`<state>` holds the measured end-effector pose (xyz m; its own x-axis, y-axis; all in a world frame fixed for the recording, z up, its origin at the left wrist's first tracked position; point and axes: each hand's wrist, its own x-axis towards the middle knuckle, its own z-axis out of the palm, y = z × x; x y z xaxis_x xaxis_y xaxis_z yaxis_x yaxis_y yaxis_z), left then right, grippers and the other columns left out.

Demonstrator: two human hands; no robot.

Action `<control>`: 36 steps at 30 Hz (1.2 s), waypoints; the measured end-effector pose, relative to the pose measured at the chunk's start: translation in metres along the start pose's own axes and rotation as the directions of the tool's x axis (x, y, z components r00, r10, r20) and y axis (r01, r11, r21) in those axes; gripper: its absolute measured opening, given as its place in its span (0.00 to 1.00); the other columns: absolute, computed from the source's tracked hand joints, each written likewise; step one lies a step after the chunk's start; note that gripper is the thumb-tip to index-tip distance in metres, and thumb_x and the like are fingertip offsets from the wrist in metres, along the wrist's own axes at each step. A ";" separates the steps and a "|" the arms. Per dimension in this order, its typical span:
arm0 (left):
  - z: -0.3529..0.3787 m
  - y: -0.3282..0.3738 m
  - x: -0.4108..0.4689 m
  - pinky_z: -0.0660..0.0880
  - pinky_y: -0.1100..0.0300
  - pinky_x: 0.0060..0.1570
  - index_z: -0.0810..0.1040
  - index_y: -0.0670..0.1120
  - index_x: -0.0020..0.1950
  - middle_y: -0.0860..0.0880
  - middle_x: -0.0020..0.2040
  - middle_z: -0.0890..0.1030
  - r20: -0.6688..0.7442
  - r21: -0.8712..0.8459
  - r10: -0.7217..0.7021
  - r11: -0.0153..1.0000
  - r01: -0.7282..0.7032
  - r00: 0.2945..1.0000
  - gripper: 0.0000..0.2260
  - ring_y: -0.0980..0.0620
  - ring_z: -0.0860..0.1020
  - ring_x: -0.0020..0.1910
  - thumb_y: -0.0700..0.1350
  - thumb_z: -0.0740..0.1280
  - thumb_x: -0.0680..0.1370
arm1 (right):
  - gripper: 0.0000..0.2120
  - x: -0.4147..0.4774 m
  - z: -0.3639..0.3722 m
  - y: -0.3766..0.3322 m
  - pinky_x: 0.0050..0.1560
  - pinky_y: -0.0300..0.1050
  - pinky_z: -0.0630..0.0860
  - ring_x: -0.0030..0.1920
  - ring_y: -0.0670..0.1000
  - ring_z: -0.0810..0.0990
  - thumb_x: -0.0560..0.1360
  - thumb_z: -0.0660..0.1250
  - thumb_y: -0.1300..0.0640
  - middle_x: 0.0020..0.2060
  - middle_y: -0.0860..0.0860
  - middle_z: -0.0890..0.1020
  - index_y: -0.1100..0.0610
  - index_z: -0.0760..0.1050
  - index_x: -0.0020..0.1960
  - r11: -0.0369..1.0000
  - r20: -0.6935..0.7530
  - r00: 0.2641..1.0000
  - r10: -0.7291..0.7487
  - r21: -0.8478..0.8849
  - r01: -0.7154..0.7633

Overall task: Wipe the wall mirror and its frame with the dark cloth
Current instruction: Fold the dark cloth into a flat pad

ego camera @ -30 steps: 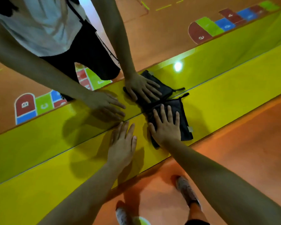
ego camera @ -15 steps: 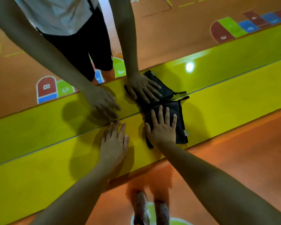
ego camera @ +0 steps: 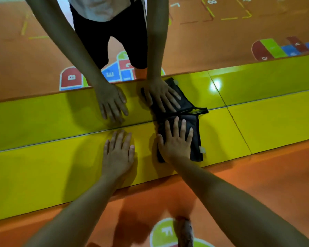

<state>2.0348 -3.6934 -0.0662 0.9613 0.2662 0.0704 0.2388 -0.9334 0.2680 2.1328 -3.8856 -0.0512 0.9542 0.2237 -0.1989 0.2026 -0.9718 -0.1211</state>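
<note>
The dark cloth (ego camera: 196, 139) lies flat on the glossy yellow frame band (ego camera: 43, 175) right below the mirror's bottom edge. My right hand (ego camera: 175, 141) presses on the cloth with straight, spread fingers that reach up to the mirror line. My left hand (ego camera: 118, 152) rests flat on the bare yellow band just left of the cloth, holding nothing. The mirror (ego camera: 221, 41) above shows the reflection of both hands, the cloth, the yellow band and my body.
A seam (ego camera: 239, 129) crosses the yellow band to the right of the cloth. An orange floor (ego camera: 266, 175) with painted hopscotch marks lies below the band. One of my shoes (ego camera: 185, 232) stands near a green "F" mark.
Both hands stay flat, the right one still on the cloth. The view has shifted along the band, so a seam now shows at the right. My feet have moved.
</note>
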 end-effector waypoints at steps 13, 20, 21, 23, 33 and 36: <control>-0.090 -0.279 -0.065 0.64 0.37 0.74 0.74 0.50 0.76 0.45 0.76 0.73 -0.043 0.081 0.032 0.996 -0.029 0.999 0.24 0.41 0.68 0.78 0.55 0.54 0.83 | 0.33 -0.069 0.053 -0.284 0.78 0.70 0.38 0.82 0.62 0.37 0.84 0.44 0.36 0.83 0.58 0.41 0.51 0.45 0.85 0.999 -0.046 0.998 0.034 0.002 -0.033; -0.117 -0.345 -0.091 0.63 0.38 0.75 0.71 0.51 0.78 0.46 0.79 0.69 0.038 0.094 -0.074 0.993 0.070 0.997 0.26 0.42 0.63 0.80 0.56 0.51 0.83 | 0.34 -0.095 0.069 -0.374 0.77 0.69 0.34 0.81 0.61 0.31 0.83 0.37 0.36 0.83 0.57 0.36 0.49 0.40 0.84 0.999 0.001 0.999 -0.041 -0.001 0.041; -0.120 -0.353 -0.095 0.62 0.38 0.75 0.70 0.52 0.79 0.46 0.80 0.68 0.043 0.101 -0.082 0.992 0.077 0.996 0.26 0.43 0.62 0.81 0.57 0.50 0.83 | 0.33 -0.098 0.071 -0.384 0.77 0.69 0.34 0.81 0.61 0.31 0.83 0.37 0.36 0.82 0.57 0.36 0.49 0.40 0.84 0.999 0.012 0.999 -0.050 0.002 0.050; -0.128 -0.366 -0.103 0.60 0.39 0.77 0.68 0.53 0.80 0.47 0.81 0.66 0.040 0.111 -0.108 0.988 0.103 0.993 0.26 0.44 0.60 0.82 0.57 0.49 0.83 | 0.33 -0.102 0.073 -0.401 0.77 0.69 0.33 0.81 0.61 0.30 0.84 0.38 0.36 0.82 0.57 0.35 0.49 0.39 0.84 0.998 0.023 0.998 -0.055 0.016 0.055; -0.161 -0.457 -0.127 0.58 0.39 0.77 0.66 0.53 0.81 0.46 0.81 0.65 0.032 0.108 -0.160 0.982 0.156 0.987 0.27 0.44 0.59 0.82 0.58 0.48 0.83 | 0.33 -0.129 0.091 -0.500 0.77 0.69 0.32 0.81 0.61 0.31 0.84 0.39 0.36 0.82 0.57 0.35 0.49 0.39 0.84 0.995 0.036 0.994 -0.100 0.010 0.100; -0.169 -0.507 -0.137 0.64 0.37 0.74 0.70 0.50 0.78 0.44 0.79 0.69 -0.016 0.099 -0.133 0.986 0.134 0.991 0.25 0.41 0.65 0.79 0.55 0.52 0.83 | 0.34 -0.141 0.100 -0.543 0.77 0.69 0.34 0.82 0.61 0.34 0.83 0.37 0.36 0.83 0.57 0.39 0.49 0.43 0.84 0.997 0.007 0.997 -0.077 -0.006 0.077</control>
<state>1.7588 -3.2164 -0.0497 0.9188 0.3915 0.0497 0.3775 -0.9086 0.1787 1.8667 -3.3821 -0.0547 0.9341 0.2986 -0.1954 0.2771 -0.9520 -0.1304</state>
